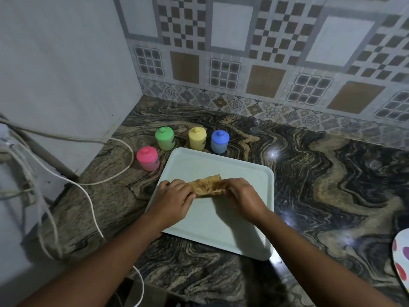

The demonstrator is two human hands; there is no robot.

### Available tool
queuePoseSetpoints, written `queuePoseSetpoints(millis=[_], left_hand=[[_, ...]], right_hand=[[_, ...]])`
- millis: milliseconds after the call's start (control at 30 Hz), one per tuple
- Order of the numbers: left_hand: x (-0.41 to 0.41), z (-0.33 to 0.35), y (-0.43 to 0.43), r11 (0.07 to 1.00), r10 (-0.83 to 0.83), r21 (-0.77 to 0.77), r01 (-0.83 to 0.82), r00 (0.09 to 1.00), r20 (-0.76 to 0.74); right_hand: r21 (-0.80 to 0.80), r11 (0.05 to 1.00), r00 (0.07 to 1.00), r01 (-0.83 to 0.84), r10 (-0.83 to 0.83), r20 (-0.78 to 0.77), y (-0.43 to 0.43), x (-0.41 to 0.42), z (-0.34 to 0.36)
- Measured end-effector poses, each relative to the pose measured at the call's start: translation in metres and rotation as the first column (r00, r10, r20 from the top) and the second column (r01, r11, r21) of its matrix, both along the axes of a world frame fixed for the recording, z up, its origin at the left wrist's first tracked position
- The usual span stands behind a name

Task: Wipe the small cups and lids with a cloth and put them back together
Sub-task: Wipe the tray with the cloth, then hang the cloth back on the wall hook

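Hands meet over a pale tray (pixel 243 173) on the marbled worktop (pixel 321 173). The left hand (pixel 174 200) grips one end of a brown cloth (pixel 207 185) with curled fingers, and the right hand (pixel 242 194) pinches the other end, so the cloth is bunched between them just above the tray's middle. Beyond the tray's far edge three small lidded cups stand in a row: a green cup (pixel 164 138), a yellow cup (pixel 197 138) and a blue cup (pixel 219 141), the blue one just beside the tray rim. A pink cup (pixel 147 158), also lidded, stands apart to the left of the tray. White cables (pixel 88 185) loop across the worktop's left side. A patterned plate (pixel 401 258) shows at the right edge.
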State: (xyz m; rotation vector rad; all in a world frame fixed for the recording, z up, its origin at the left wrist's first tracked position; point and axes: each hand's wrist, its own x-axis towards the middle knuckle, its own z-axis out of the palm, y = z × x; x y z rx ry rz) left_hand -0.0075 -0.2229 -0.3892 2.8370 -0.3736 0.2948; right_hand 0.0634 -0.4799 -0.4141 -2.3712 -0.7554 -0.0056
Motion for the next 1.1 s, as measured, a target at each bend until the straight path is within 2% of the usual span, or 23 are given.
queuePoseSetpoints(millis=[100, 167, 300, 467, 533, 633, 700, 800, 1000, 1100], left_hand=[[0.003, 0.025, 0.000, 0.971, 0.012, -0.234, -0.038, 0.994, -0.112], [0.005, 0.042, -0.001, 0.924, 0.021, -0.371, -0.092, 0.982, -0.190], [0.004, 0.079, 0.001, 0.868, 0.066, -0.470, -0.163, 0.974, -0.217], [0.000, 0.131, 0.018, 0.831, 0.191, -0.516, -0.206, 0.978, -0.083], [-0.002, 0.157, 0.031, 0.837, 0.224, -0.505, -0.210, 0.974, -0.035], [-0.005, 0.198, 0.055, 0.856, 0.253, -0.458, -0.242, 0.967, -0.038], [-0.008, 0.224, 0.071, 0.858, 0.251, -0.463, -0.222, 0.968, 0.001], [-0.013, 0.259, 0.091, 0.897, 0.229, -0.404, -0.182, 0.971, 0.071], [-0.010, 0.318, 0.141, 0.977, 0.210, -0.126, -0.175, 0.905, 0.371], [-0.012, 0.345, 0.171, 0.966, 0.186, 0.080, -0.244, 0.880, 0.438]], right_hand=[[0.209, 0.976, 0.985, 0.064, -0.028, -0.171, 0.004, -0.002, 0.029], [0.281, 0.957, 0.978, 0.066, -0.006, -0.211, 0.008, -0.001, 0.050], [0.406, 0.914, 0.981, 0.006, 0.074, -0.181, 0.021, 0.004, 0.100], [0.435, 0.890, 0.986, -0.137, 0.165, -0.026, 0.048, 0.022, 0.149], [0.455, 0.871, 0.977, -0.184, 0.211, -0.009, 0.066, 0.032, 0.171], [0.518, 0.811, 0.957, -0.272, 0.283, 0.061, 0.094, 0.043, 0.200], [0.534, 0.776, 0.942, -0.336, 0.293, 0.167, 0.117, 0.043, 0.222], [0.547, 0.751, 0.929, -0.369, 0.300, 0.215, 0.144, 0.051, 0.249], [0.450, 0.724, 0.826, -0.523, 0.299, 0.478, 0.220, 0.082, 0.295], [0.451, 0.688, 0.785, -0.568, 0.288, 0.548, 0.266, 0.091, 0.323]])
